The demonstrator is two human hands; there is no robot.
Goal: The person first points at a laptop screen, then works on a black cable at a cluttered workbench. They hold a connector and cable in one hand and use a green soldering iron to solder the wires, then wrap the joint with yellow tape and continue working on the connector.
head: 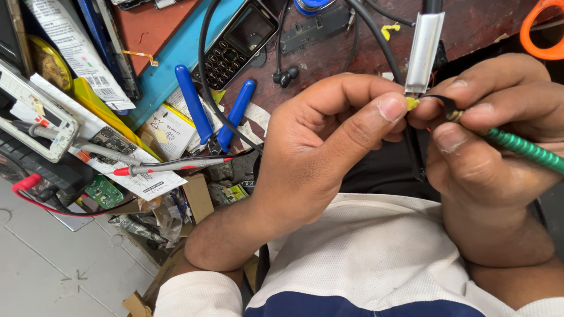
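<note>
Silver pouch battery cell (pixel 424 51) stands upright just above both hands, its lower end w/ a yellow tab (pixel 412 103) pinched between thumb and forefinger of the left hand (pixel 317 152). Right hand (pixel 493 147) closed in a pinch grip on a green-handled soldering tool (pixel 523 149); the brass collar and dark tip of it sit between thumb and fingers, tip approx. touching the cell's lower end. Both hands close together, fingertips nearly meeting at the tab.

Surroundings: blue-handled pliers (pixel 214 111) to the left of the left hand, lying on a wooden bench (pixel 329 53). Red-tipped meter probe (pixel 170 167) further left, below the pliers. Keypad phone (pixel 238 44) above the pliers. Black earbuds (pixel 286 75) just above the left hand's knuckles. Orange-handled scissors (pixel 543 29) above the right hand, at frame edge. Multimeter (pixel 35 117) far left. White-and-navy shirt (pixel 364 252) below both wrists.
</note>
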